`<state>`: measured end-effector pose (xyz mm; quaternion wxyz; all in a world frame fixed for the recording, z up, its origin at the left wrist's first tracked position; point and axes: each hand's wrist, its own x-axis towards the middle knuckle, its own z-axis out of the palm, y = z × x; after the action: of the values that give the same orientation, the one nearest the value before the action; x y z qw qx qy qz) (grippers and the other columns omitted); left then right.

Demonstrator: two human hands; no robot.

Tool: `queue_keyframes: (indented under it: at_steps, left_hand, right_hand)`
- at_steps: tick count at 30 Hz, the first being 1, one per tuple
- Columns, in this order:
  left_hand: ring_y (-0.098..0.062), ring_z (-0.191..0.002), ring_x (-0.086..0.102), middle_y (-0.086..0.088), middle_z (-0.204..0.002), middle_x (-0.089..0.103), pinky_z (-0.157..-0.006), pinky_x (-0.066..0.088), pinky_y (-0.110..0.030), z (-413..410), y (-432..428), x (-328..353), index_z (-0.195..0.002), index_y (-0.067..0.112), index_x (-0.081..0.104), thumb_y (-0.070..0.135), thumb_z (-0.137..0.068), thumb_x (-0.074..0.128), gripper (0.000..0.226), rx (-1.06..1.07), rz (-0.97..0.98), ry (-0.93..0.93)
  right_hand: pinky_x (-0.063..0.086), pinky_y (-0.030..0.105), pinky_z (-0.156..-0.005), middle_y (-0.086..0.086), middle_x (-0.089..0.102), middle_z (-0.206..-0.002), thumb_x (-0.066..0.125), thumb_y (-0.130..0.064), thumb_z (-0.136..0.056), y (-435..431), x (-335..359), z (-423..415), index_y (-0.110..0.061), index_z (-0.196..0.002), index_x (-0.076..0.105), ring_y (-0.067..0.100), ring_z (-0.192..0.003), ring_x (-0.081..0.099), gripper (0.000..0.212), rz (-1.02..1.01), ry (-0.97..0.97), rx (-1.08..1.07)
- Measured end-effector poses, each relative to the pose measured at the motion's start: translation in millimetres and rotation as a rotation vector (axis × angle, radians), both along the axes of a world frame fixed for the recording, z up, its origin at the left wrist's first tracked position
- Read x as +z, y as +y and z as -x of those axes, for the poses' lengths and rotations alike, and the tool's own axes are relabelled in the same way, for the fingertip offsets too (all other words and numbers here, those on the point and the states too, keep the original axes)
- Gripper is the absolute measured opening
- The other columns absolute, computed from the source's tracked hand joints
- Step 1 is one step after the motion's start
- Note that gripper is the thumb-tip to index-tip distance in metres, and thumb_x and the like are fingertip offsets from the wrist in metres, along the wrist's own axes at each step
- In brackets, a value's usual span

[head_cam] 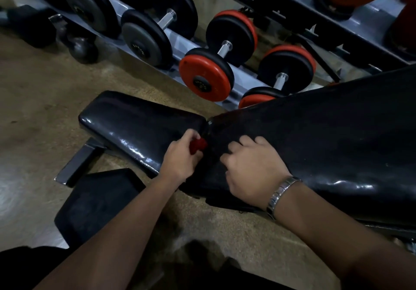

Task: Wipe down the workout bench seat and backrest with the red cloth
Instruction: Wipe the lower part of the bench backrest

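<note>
- We count one red cloth point(198, 145), two black bench pads, namely a seat point(135, 120) and a backrest point(326, 132), and two hands.
- The rack point(244, 81) beyond our fingertips holds two red-ended dumbbells point(206, 76) in its lower row, with two grey-faced dumbbells point(144, 39) beside them.
- Our left hand point(180, 156) has its fingers curled tight round the bunched cloth. The cloth shows just past the knuckles, at the gap where seat meets backrest.
- Our right hand point(252, 168) holds nothing. Its fingers are loosely bent and a little spread, the tips resting on the low end of the backrest, just beside the cloth.
- One metal bracelet point(279, 195) circles the right wrist.
- One dark floor mat point(96, 201) lies below the left forearm.
</note>
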<state>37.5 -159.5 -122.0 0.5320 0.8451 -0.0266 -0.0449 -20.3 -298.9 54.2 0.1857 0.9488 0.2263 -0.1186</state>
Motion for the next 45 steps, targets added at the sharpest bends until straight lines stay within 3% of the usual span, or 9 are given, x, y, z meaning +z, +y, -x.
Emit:
queue_keyframes:
  at_steps: [7, 11, 15, 23, 26, 30, 35, 39, 45]
  left_hand:
    - [-0.01, -0.104, 0.067, 0.003, -0.11, 0.071, -0.095, 0.052, -0.024, -0.1, -10.2, -0.6, -0.115, 0.019, 0.076, 0.014, -0.093, 0.07, 0.024, 0.073, 0.127, -0.099]
    - [-0.011, -0.096, 0.071, 0.008, -0.1, 0.076, -0.089, 0.058, -0.031, -1.7, 2.6, 1.3, -0.106, 0.032, 0.078, 0.014, -0.089, 0.071, 0.026, 0.053, -0.001, -0.032]
    - [-0.02, -0.096, 0.071, 0.003, -0.098, 0.077, -0.087, 0.057, -0.036, -37.9, -19.7, 14.1, -0.105, 0.031, 0.076, 0.025, -0.09, 0.07, 0.017, 0.148, -0.081, -0.026]
    - [-0.007, -0.104, 0.069, 0.007, -0.11, 0.075, -0.098, 0.054, -0.03, -15.7, -22.1, -2.6, -0.106, 0.021, 0.079, 0.008, -0.087, 0.071, 0.024, 0.137, 0.069, -0.216]
    - [-0.016, -0.105, 0.07, 0.004, -0.11, 0.076, -0.096, 0.054, -0.032, -41.1, -29.2, 3.4, -0.111, 0.023, 0.078, 0.015, -0.09, 0.069, 0.024, 0.173, -0.058, -0.131]
    - [-0.014, -0.105, 0.07, 0.005, -0.107, 0.077, -0.098, 0.054, -0.03, -69.7, -51.1, 15.3, -0.107, 0.026, 0.078, 0.016, -0.091, 0.068, 0.021, 0.219, 0.074, 0.009]
    - [0.0, -0.098, 0.07, 0.011, -0.099, 0.077, -0.095, 0.054, -0.02, -57.7, -27.0, 0.2, -0.101, 0.026, 0.08, 0.009, -0.087, 0.071, 0.024, 0.09, 0.117, -0.01]
    - [-0.01, -0.103, 0.07, 0.007, -0.103, 0.077, -0.096, 0.054, -0.025, -86.6, -42.4, 2.0, -0.101, 0.027, 0.08, 0.011, -0.088, 0.068, 0.023, 0.119, 0.017, -0.045]
    - [-0.005, -0.099, 0.068, 0.013, -0.096, 0.076, -0.092, 0.047, -0.014, -97.0, -62.8, 17.2, -0.091, 0.029, 0.08, 0.007, -0.087, 0.068, 0.026, 0.142, 0.231, 0.039]
  right_hand:
    - [0.034, 0.041, -0.095, 0.0, 0.057, -0.121, 0.047, -0.036, -0.093, 0.0, -1.2, 1.2, -0.024, -0.121, 0.059, 0.025, -0.115, 0.045, 0.033, 0.0, -0.004, 0.002]
    - [0.034, 0.04, -0.093, -0.001, 0.056, -0.12, 0.048, -0.038, -0.092, -0.5, -1.7, 1.1, -0.025, -0.119, 0.059, 0.024, -0.113, 0.045, 0.032, 0.007, 0.0, 0.002]
    - [0.033, 0.04, -0.092, 0.0, 0.057, -0.118, 0.048, -0.037, -0.092, 0.2, -2.1, 2.0, -0.024, -0.116, 0.06, 0.025, -0.112, 0.046, 0.03, -0.005, -0.005, 0.003]
    - [0.032, 0.041, -0.091, 0.001, 0.056, -0.117, 0.048, -0.039, -0.092, -3.5, -4.8, -0.6, -0.023, -0.115, 0.06, 0.025, -0.111, 0.045, 0.03, -0.01, -0.003, 0.0]
    - [0.037, 0.043, -0.084, 0.003, 0.063, -0.101, 0.059, -0.036, -0.083, -3.9, -9.3, -1.8, -0.022, -0.097, 0.068, 0.027, -0.098, 0.053, 0.022, -0.001, -0.052, 0.019]
    - [0.039, 0.042, -0.079, 0.002, 0.064, -0.091, 0.066, -0.038, -0.077, -5.2, -13.6, -3.1, -0.022, -0.089, 0.07, 0.026, -0.091, 0.055, 0.021, 0.007, -0.061, 0.01]
    - [0.041, 0.042, -0.07, 0.003, 0.063, -0.077, 0.074, -0.037, -0.065, -9.4, -18.6, -2.3, -0.02, -0.074, 0.07, 0.027, -0.078, 0.056, 0.02, -0.022, -0.1, -0.006]
    - [0.042, 0.041, -0.069, 0.002, 0.061, -0.074, 0.075, -0.044, -0.062, -11.8, -20.8, 0.1, -0.02, -0.07, 0.068, 0.026, -0.074, 0.055, 0.026, -0.034, -0.112, 0.017]
    - [0.04, 0.041, -0.07, 0.003, 0.061, -0.074, 0.077, -0.04, -0.06, -10.9, -19.6, -0.7, -0.02, -0.069, 0.068, 0.027, -0.075, 0.055, 0.024, -0.059, -0.084, -0.01]
